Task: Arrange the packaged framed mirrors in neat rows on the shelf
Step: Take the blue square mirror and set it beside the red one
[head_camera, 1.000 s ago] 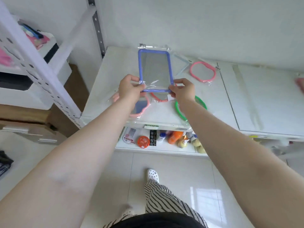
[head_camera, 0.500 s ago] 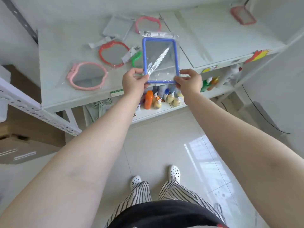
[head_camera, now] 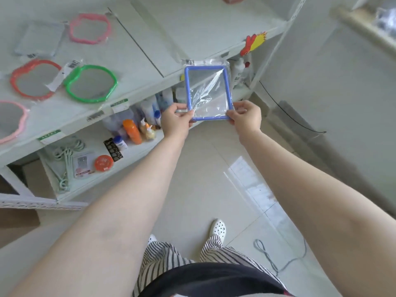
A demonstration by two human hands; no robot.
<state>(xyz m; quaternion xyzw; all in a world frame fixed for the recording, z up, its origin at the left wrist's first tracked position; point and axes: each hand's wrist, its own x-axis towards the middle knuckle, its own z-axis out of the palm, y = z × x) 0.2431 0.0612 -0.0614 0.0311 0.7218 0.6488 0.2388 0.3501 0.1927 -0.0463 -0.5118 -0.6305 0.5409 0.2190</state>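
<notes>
Head view, both hands (head_camera: 176,121) (head_camera: 246,118) pinching bagged blue mirror (head_camera: 209,93)

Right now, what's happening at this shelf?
A person holds a bagged blue rectangular mirror by its lower corners, left hand and right hand each gripping one. It hangs in the air off the front edge of the top shelf, not set down. Green, red and two pink framed mirrors lie on that shelf, loosely spaced.
</notes>
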